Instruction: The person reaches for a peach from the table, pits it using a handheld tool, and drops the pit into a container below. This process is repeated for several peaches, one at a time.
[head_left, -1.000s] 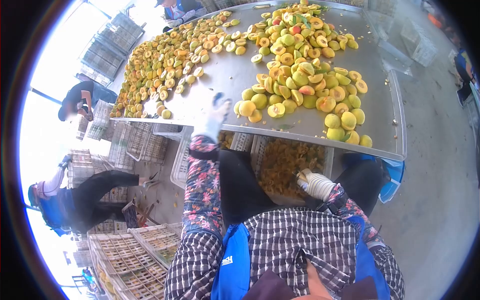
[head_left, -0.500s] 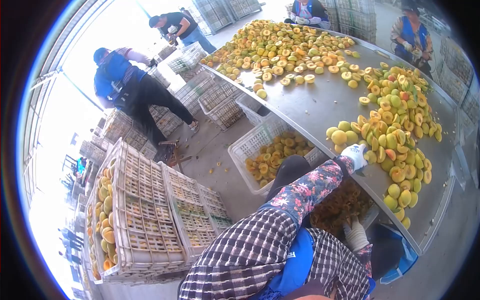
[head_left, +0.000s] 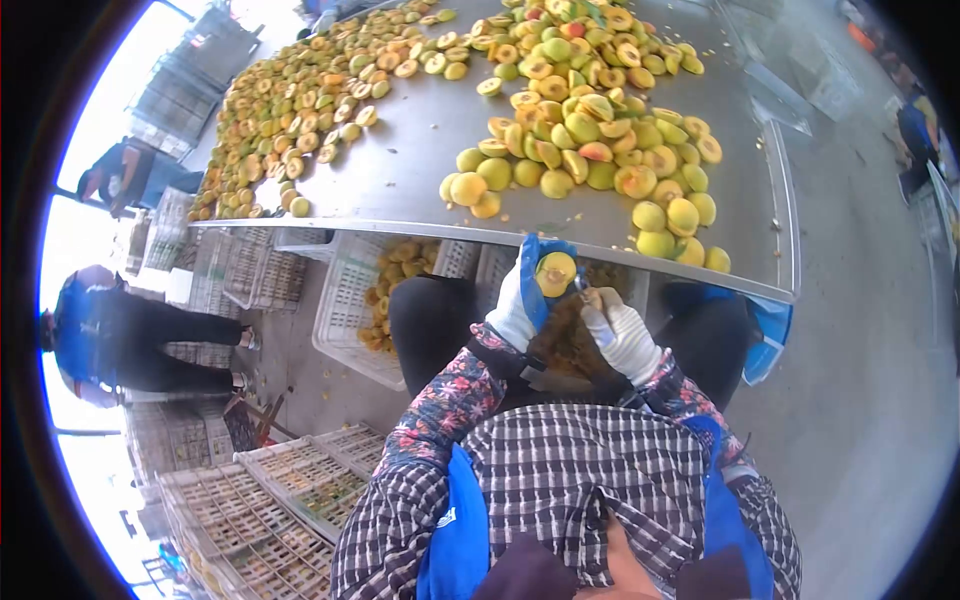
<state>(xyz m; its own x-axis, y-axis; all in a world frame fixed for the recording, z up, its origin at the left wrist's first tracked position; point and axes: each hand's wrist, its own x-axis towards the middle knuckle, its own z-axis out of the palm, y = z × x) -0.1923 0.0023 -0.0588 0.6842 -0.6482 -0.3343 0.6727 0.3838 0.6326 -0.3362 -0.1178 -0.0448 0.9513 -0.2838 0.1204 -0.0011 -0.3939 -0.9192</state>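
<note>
Head view: left fingers (head_left: 531, 283) grip peach half (head_left: 555, 272), right fingers (head_left: 608, 300) grip metal-tipped tool (head_left: 597, 325); counter edge (head_left: 400, 229) separates both from peach pile (head_left: 600, 150).

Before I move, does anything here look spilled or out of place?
Only slightly: small light-brown bits lie scattered on the grey metal table near its right edge, apart from the heaped yellow-green fruit, so they look stray. Nothing else stands out.

Both forearms (head_left: 445, 410) angle forward — left grip (head_left: 514, 305) cupped, right grip (head_left: 624, 338) curled nearby.
</note>
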